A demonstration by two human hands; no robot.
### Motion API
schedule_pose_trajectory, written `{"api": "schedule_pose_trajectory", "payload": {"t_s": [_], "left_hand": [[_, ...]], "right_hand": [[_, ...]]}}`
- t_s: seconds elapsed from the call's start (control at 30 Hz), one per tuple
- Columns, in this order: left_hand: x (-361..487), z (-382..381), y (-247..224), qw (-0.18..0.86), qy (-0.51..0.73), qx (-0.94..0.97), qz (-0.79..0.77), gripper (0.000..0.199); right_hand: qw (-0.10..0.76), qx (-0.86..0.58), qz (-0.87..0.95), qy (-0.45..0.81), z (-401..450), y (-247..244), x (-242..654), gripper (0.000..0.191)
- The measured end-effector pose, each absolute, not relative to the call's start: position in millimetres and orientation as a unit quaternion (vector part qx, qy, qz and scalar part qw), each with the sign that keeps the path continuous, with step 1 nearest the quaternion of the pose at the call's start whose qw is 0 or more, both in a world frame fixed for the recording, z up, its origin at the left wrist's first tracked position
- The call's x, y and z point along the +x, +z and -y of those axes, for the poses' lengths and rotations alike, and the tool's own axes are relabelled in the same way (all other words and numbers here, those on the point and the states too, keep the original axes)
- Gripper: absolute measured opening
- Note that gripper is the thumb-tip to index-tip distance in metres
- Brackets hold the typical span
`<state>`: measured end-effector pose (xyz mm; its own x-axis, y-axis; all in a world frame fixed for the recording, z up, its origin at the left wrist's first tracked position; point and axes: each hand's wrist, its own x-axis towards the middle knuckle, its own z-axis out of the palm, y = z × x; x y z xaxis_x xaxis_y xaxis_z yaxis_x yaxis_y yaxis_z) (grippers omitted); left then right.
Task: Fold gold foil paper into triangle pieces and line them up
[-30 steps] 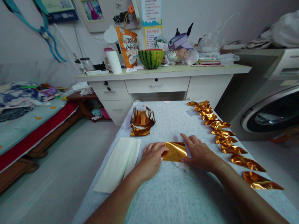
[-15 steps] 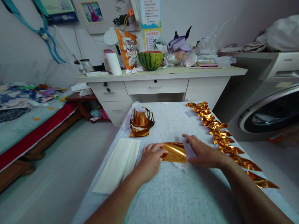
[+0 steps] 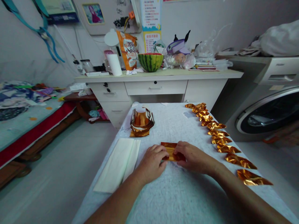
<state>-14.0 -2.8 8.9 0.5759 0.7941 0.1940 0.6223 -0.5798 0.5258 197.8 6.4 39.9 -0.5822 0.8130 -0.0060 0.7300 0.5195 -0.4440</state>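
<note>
A shiny gold foil sheet (image 3: 172, 150) lies on the cloth-covered table (image 3: 168, 124), between my two hands. My left hand (image 3: 153, 162) is closed at the sheet's left end, with its fingers curled over the edge. At the right end my right hand (image 3: 195, 158) grips the foil, its fingertips bent inward and partly hidden. To the left of my left hand rests a folded stack of pale paper (image 3: 115, 165). Farther back sits a curled stack of gold foil sheets (image 3: 141, 122). Several folded gold foil pieces (image 3: 216, 125) form a row along the table's right side.
Behind the table stands a white desk (image 3: 156, 87) holding a halved watermelon (image 3: 150, 62), an orange pouch (image 3: 128, 51) and a white roll (image 3: 114, 64). A washing machine (image 3: 275, 90) is on the right. To the left is a bed (image 3: 53, 115).
My right hand has moved left from open beside the foil to closed on its right end. The foil now shows a shorter stretch between my hands. The view has shifted slightly.
</note>
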Motion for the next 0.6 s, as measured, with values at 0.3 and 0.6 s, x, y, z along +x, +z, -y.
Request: {"api": "schedule_pose_trajectory", "payload": {"t_s": [0.3, 0.6], "left_hand": [[-13, 1, 8, 0.186, 0.204, 0.869, -0.411, 0.017], [-9, -3, 3, 0.168, 0.225, 0.866, -0.413, 0.008]], "right_hand": [[0.076, -0.457, 0.869, 0.175, -5, 35, 195, 0.015], [0.098, -0.493, 0.86, 0.089, 7, 26, 189, 0.02]]}}
